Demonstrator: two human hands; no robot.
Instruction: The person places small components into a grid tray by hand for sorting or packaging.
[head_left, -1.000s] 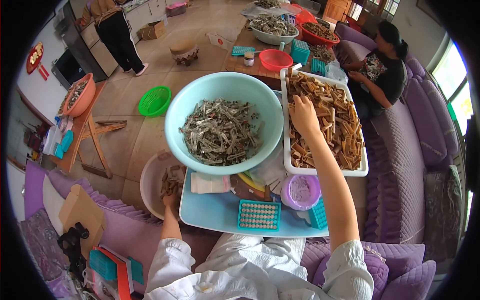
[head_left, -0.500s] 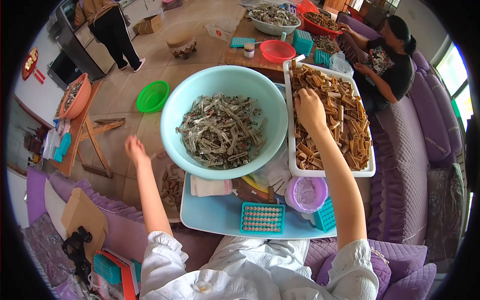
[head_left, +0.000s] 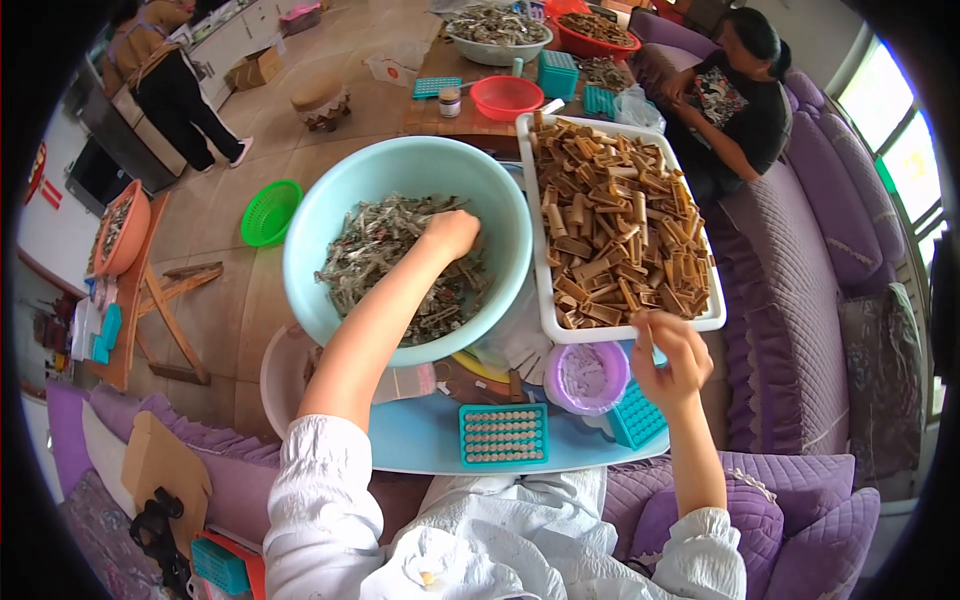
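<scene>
left hand (head_left: 452, 232) digs closed into the teal bowl (head_left: 320, 230)'s grey pieces (head_left: 375, 250); right hand (head_left: 668, 360) pinches something small, unidentifiable.

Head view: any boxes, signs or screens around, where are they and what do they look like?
Cardboard box: floor, far left, brown, open-topped.
Red sign: left wall, small, roundish.
Dark screen: by the left wall, black, rectangular, blank.
Jar: far table, small, pale label band.

Support surface: light blue board (head_left: 420, 445) across the person's lap. Directly on it: large pale green basin (head_left: 330, 215) of grey-green pieces, white tray (head_left: 545, 290) of tan sticks, purple lid (head_left: 587, 376), and two teal grid trays (head_left: 503, 435), one (head_left: 636, 420) partly hidden.
</scene>
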